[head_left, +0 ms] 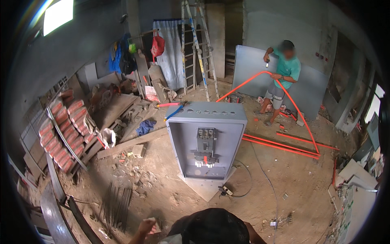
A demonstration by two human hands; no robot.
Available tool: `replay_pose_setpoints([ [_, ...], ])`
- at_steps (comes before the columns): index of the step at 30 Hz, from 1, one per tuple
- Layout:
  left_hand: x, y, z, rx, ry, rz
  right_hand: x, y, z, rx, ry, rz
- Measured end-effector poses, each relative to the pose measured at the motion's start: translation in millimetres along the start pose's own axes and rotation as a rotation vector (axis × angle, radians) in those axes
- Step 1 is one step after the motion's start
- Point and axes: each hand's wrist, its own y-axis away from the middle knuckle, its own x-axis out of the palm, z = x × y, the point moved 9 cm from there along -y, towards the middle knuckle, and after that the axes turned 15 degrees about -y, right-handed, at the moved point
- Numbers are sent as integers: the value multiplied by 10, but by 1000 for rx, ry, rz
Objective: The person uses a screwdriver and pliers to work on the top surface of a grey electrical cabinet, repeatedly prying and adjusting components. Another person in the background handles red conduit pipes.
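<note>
My left hand (145,226) rises from the lower edge, fingers closed around a small pale pinkish piece (153,225). A dark rounded cap-like shape (213,225) fills the bottom centre and hides what lies below it. Only a strip of bare arm (250,234) shows to its right; my right hand is out of sight. Ahead on the dirt floor stands an open grey metal electrical box (207,138) with a breaker (204,146) mounted inside, well beyond my hand.
A person in a teal shirt (284,69) bends an orange conduit (292,105) by a grey panel. More orange pipes (280,144) lie on the floor. A ladder (197,49), stacked bags (65,130), rebar (118,203) and a white extension cord socket (226,191) surround the box.
</note>
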Motion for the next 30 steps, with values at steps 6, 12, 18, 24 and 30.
replay_pose_setpoints([
  [6, -121, -240, -2204, 380, 136, -212, 574, -308, 1369, -359, 375, 86],
  [12, -830, -31, -4777, 931, -33, -745, 726, -1312, 2758, -165, 111, -138],
  [18, -1271, -200, -7088, 1281, -463, -1082, 1375, -2445, 4240, -491, 293, -138],
  [24, -1278, -1251, -7643, 1033, -772, -705, 2284, -2622, 5728, -568, 226, -46],
  [30, -1452, -528, -8380, 1313, -638, -799, 2306, -2504, 6539, -720, 169, -20],
])
